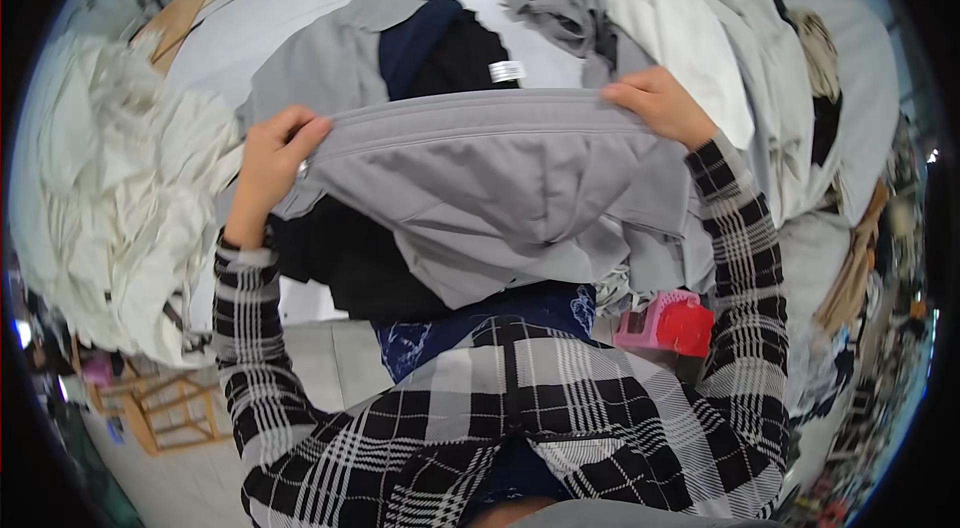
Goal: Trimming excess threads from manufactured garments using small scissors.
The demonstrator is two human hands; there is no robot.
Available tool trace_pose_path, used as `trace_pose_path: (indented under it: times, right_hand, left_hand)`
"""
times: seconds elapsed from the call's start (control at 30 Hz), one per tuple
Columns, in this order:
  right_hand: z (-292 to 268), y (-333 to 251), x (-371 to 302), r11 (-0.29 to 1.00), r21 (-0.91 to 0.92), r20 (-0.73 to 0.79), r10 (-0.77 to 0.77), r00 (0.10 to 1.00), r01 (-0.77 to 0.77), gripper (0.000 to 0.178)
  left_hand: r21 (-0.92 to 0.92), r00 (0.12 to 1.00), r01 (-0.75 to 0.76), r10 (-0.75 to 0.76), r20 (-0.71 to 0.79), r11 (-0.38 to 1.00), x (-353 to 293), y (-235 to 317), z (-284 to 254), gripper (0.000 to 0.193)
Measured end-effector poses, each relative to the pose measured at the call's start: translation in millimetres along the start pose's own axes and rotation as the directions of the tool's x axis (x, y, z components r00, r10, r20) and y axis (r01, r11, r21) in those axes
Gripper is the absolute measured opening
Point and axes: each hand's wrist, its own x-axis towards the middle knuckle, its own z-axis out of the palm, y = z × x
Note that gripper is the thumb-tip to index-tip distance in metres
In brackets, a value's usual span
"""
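Note:
A pair of grey pants (490,173) is stretched out in front of me by its wide stitched waistband. My left hand (272,163) pinches the band's left end between thumb and fingers. At the right end, my right hand (662,106) grips the same band. The cloth sags in folds below it, and the legs' lower parts are bunched out of sight. Under the pants lie black cloth (345,263) and, just beyond the waistband, a pile with a light grey garment (315,63), a navy one (415,43) and a black one with a white label (507,71).
Cream-white cloth (120,178) is heaped at the left of the white table (240,43). Crumpled grey fabric (565,13) and white cloth (690,48) lie at the far right. Below the table are a pink and red container (680,326) and a wooden stool (175,413).

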Motion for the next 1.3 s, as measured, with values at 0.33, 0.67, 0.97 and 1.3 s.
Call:
trace_pose_path:
  times: [0.33,0.67,0.97,1.3]
  right_hand:
    - [9,6,1,0.983,0.185,-0.002,0.003,1.000,-0.003,0.042]
    - [20,1,2,0.992,0.130,0.032,-0.010,0.999,0.006,0.043]
    - [34,-14,6,0.980,0.192,0.203,0.012,0.979,-0.051,0.034]
    - [117,13,42,0.918,0.378,0.239,0.025,0.971,-0.117,0.022]
  left_hand:
    - [-0.094,0.996,0.088,-0.086,0.028,0.992,-1,-15,3,0.025]
    - [-0.034,0.991,0.129,-0.130,-0.019,0.991,-11,-42,-11,0.025]
    - [0.051,0.977,0.211,-0.210,-0.038,0.976,-27,-64,-18,0.025]
    - [0.284,0.986,-0.140,0.108,0.125,0.949,-12,-12,90,0.033]
